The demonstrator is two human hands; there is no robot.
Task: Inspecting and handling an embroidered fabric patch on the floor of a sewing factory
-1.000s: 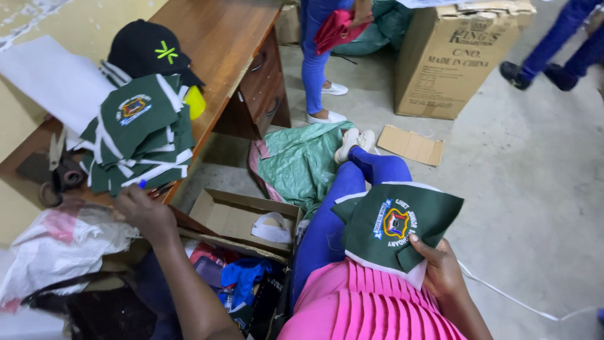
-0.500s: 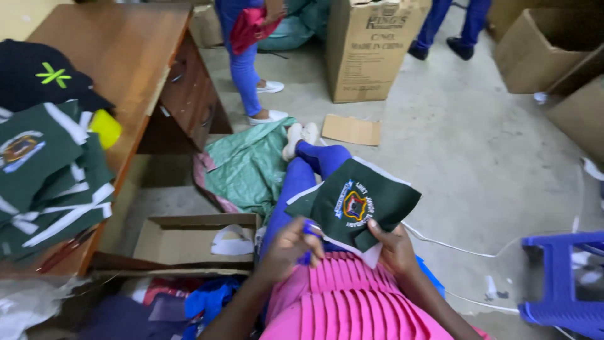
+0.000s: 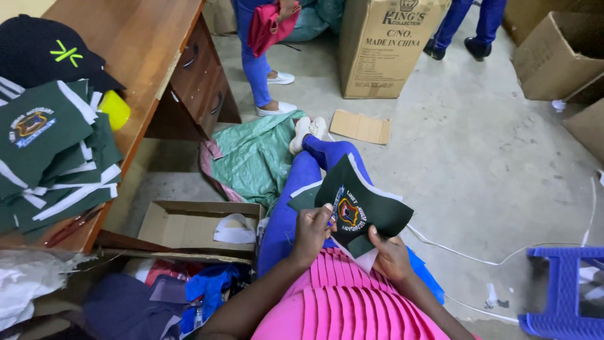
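I sit with a dark green fabric piece (image 3: pixel 368 204) over my lap; it has white trim and an embroidered crest. My left hand (image 3: pixel 311 233) grips its left edge beside the crest. My right hand (image 3: pixel 389 255) holds its lower edge from beneath, thumb on top. A stack of matching green pieces (image 3: pixel 53 157) lies on the wooden desk (image 3: pixel 141 44) at my left, well away from both hands. A pink pleated skirt (image 3: pixel 343 299) covers my lap below the piece.
A black cap (image 3: pixel 47 53) and a yellow object (image 3: pixel 115 108) sit on the desk. An open flat cardboard box (image 3: pixel 189 223) lies by my left leg, a green plastic sheet (image 3: pixel 258 154) under my feet. Large cartons (image 3: pixel 387 47), a blue stool (image 3: pixel 563 289) and other people's legs (image 3: pixel 258 63) stand around.
My left hand left the desk stack and came to the green piece in my lap, which both hands now hold. My view swung right and down.
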